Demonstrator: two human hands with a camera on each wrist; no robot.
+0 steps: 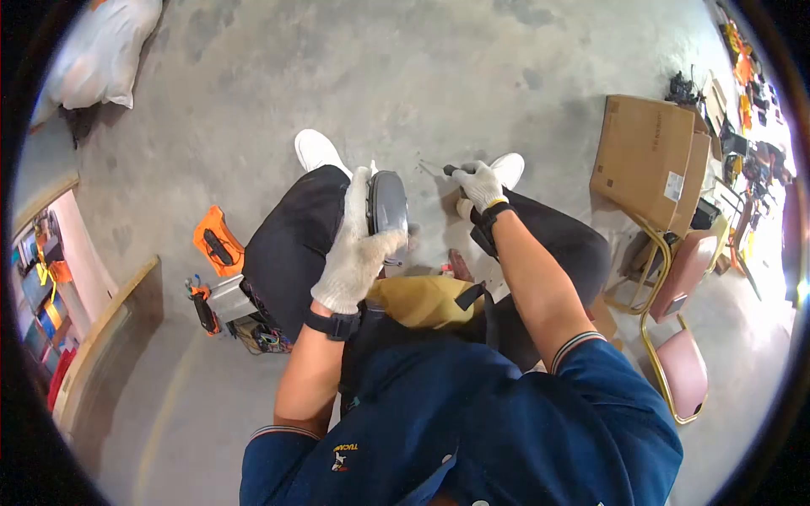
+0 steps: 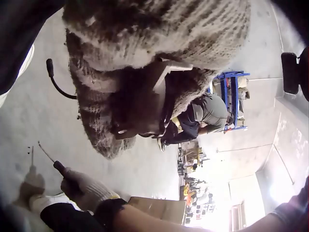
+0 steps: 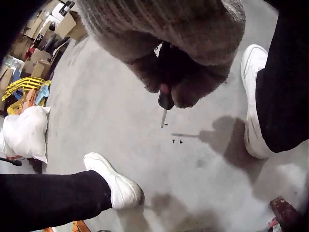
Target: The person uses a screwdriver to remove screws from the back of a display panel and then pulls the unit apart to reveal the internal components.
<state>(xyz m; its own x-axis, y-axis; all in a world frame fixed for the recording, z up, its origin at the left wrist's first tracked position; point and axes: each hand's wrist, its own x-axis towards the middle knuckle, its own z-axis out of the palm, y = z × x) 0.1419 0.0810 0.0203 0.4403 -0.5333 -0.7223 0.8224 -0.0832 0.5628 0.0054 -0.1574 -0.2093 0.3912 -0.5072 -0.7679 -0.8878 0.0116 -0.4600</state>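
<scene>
My gloved left hand (image 1: 350,268) grips a grey, rounded shell (image 1: 390,207) with a dark rim between the knees, thumb over its near side. What the shell belongs to does not show. In the left wrist view the glove hides most of it, and a thin black curved rod (image 2: 59,88) sticks out beside the fingers. My right hand (image 1: 479,184), also gloved, holds a screwdriver (image 3: 166,100) by its dark handle, over the floor near the right shoe. Its thin shaft points away from the hand, apart from the shell. Small dark bits (image 3: 181,142) lie on the floor below.
A yellowish pouch (image 1: 422,301) lies between the legs. Left of the left leg are an orange case (image 1: 218,243) and a metal box (image 1: 232,299) with wires. To the right stand a cardboard box (image 1: 645,156) and a pink chair (image 1: 683,363). Another person (image 2: 211,112) bends over in the background.
</scene>
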